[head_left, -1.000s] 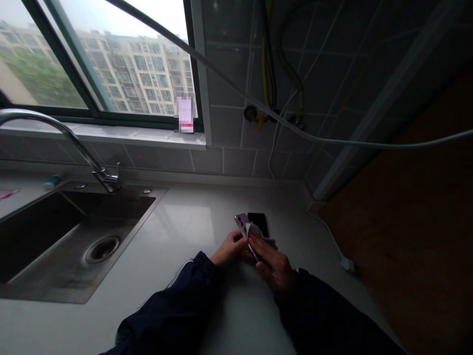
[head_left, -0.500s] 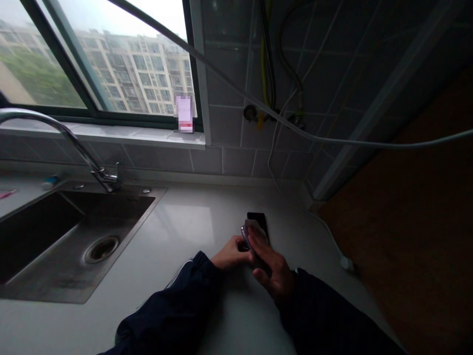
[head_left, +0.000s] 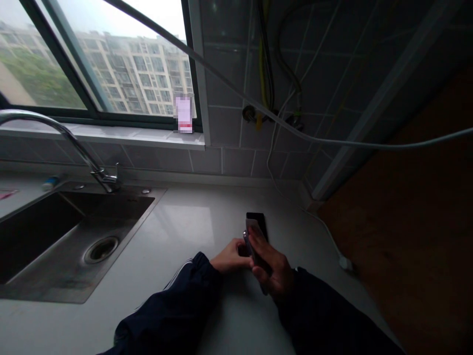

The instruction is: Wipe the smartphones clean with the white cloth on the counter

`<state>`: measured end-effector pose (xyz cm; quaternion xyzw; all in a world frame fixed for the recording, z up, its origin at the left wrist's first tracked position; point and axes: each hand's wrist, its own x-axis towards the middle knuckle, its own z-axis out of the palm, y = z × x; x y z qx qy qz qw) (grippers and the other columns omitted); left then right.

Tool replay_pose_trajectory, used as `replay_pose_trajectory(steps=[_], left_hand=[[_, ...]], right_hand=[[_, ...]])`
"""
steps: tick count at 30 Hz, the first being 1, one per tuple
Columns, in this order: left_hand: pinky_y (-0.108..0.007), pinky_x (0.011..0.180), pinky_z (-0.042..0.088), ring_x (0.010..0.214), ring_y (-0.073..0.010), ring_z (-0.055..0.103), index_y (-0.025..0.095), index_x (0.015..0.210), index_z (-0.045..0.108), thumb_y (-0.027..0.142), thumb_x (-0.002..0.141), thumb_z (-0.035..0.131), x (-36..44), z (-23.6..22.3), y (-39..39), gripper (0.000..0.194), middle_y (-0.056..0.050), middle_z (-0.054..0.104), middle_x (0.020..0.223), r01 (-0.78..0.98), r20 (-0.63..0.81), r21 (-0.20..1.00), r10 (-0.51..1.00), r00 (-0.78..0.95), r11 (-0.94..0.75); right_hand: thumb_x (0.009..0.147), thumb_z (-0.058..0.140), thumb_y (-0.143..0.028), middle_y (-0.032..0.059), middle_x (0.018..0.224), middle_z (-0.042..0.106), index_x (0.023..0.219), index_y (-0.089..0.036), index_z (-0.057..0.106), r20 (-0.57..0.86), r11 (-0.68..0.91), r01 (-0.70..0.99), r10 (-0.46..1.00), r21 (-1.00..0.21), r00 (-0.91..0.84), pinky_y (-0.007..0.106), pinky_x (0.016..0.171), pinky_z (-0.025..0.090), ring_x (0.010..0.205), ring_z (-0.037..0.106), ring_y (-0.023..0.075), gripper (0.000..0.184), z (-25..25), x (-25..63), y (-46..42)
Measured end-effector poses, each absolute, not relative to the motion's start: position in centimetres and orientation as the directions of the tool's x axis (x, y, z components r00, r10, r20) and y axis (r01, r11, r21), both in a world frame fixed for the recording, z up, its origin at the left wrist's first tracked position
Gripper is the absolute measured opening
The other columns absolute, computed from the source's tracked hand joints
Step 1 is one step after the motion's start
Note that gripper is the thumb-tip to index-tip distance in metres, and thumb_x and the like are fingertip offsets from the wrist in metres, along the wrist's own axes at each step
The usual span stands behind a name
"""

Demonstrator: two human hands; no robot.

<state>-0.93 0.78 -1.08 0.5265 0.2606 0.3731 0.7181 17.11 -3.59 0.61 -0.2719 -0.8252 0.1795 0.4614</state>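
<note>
Smartphone [head_left: 250, 245], long axis pointing away from the wearer and tilted on edge, sits pinched in the closed fingers of the right hand [head_left: 275, 268] with a white wipe [head_left: 254, 226]; the curled left hand [head_left: 232, 256] lies nearby, contact unclear, and a black phone [head_left: 256, 220] lies beyond on the countertop [head_left: 192, 222].

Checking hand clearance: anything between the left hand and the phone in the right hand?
Nothing visible: the left hand sits right up against the phone. The right hand hides part of that spot, so contact can't be confirmed.
</note>
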Motion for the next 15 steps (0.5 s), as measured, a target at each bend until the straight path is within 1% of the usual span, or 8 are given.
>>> replay_pose_trajectory(steps=[1, 2, 4, 6, 8, 11, 13, 15], left_hand=[[-0.027, 0.074, 0.05, 0.081, -0.0207, 0.067, 0.008, 0.087, 0.076, 0.048, 0.052, 0.097, -0.9, -1.2, 0.9, 0.057, -0.008, 0.073, 0.084, -0.291, -0.003, 0.936, 0.834, 0.552, 0.196], [-0.027, 0.071, 0.051, 0.078, -0.0211, 0.067, 0.008, 0.087, 0.075, 0.05, 0.05, 0.097, -1.0, -1.3, 1.0, 0.061, -0.009, 0.073, 0.083, -0.335, -0.033, 0.913, 0.86, 0.509, 0.233], [-0.027, 0.063, 0.052, 0.071, -0.0201, 0.068, 0.009, 0.094, 0.074, 0.061, 0.056, 0.091, -1.1, -1.8, 1.4, 0.067, -0.009, 0.072, 0.081, -0.4, -0.06, 0.878, 0.889, 0.453, 0.263], [-0.027, 0.06, 0.053, 0.067, -0.0187, 0.069, 0.012, 0.1, 0.071, 0.068, 0.061, 0.086, -1.3, -2.2, 1.8, 0.07, -0.008, 0.072, 0.082, -0.453, -0.07, 0.85, 0.91, 0.409, 0.269], [-0.027, 0.066, 0.057, 0.074, -0.0195, 0.071, 0.014, 0.107, 0.069, 0.071, 0.064, 0.082, -1.7, -2.4, 2.2, 0.073, -0.009, 0.074, 0.089, -0.505, -0.081, 0.818, 0.925, 0.37, 0.273], [-0.031, 0.081, 0.059, 0.09, -0.0227, 0.074, 0.016, 0.117, 0.066, 0.075, 0.064, 0.08, -2.3, -2.2, 2.5, 0.08, -0.012, 0.075, 0.101, -0.57, -0.109, 0.768, 0.937, 0.333, 0.291], [-0.033, 0.085, 0.06, 0.095, -0.0246, 0.074, 0.014, 0.121, 0.065, 0.074, 0.068, 0.078, -2.6, -1.7, 2.6, 0.08, -0.014, 0.075, 0.103, -0.61, -0.141, 0.725, 0.936, 0.322, 0.319], [-0.035, 0.084, 0.06, 0.092, -0.0253, 0.074, 0.013, 0.12, 0.064, 0.071, 0.074, 0.076, -2.8, -1.1, 2.6, 0.075, -0.014, 0.074, 0.102, -0.661, -0.17, 0.673, 0.939, 0.3, 0.333]], right_hand=[[0.104, 0.048, -0.041, 0.0111, 0.163, 0.041, 0.159, -0.024, 0.038, 0.673, 0.798, 0.27, 0.6, -0.538, -0.431, 0.055, 0.121, 0.039, 0.151, 0.038, 0.0319, 0.058, 0.6, 17.1, -3.5], [0.104, 0.049, -0.035, 0.0108, 0.161, 0.043, 0.158, -0.024, 0.04, 0.678, 0.807, 0.266, 0.588, -0.527, -0.442, 0.054, 0.12, 0.041, 0.149, 0.042, 0.0309, 0.056, 0.6, 17.1, -3.5], [0.101, 0.056, -0.032, 0.0126, 0.161, 0.043, 0.16, -0.022, 0.036, 0.666, 0.817, 0.286, 0.574, -0.5, -0.476, 0.054, 0.118, 0.043, 0.148, 0.043, 0.0313, 0.063, 0.5, 17.0, -3.3], [0.097, 0.063, -0.031, 0.0148, 0.161, 0.042, 0.162, -0.019, 0.032, 0.658, 0.82, 0.321, 0.572, -0.473, -0.49, 0.053, 0.118, 0.044, 0.148, 0.043, 0.0317, 0.073, 0.3, 16.8, -3.1], [0.096, 0.064, -0.023, 0.0138, 0.158, 0.047, 0.161, -0.021, 0.033, 0.675, 0.823, 0.337, 0.568, -0.458, -0.471, 0.049, 0.117, 0.047, 0.145, 0.047, 0.0292, 0.072, 0.0, 16.8, -2.9], [0.097, 0.054, -0.009, 0.0097, 0.149, 0.058, 0.156, -0.025, 0.044, 0.72, 0.832, 0.321, 0.554, -0.453, -0.418, 0.043, 0.112, 0.053, 0.137, 0.058, 0.0239, 0.062, -0.3, 16.9, -2.7], [0.097, 0.05, -0.006, 0.0074, 0.141, 0.066, 0.148, -0.027, 0.055, 0.727, 0.821, 0.31, 0.57, -0.48, -0.382, 0.039, 0.107, 0.057, 0.129, 0.065, 0.0221, 0.056, -0.2, 17.1, -2.7], [0.096, 0.05, -0.008, 0.0064, 0.129, 0.073, 0.136, -0.027, 0.067, 0.722, 0.784, 0.309, 0.618, -0.538, -0.311, 0.037, 0.101, 0.061, 0.118, 0.072, 0.0218, 0.047, 0.1, 17.2, -2.8]])
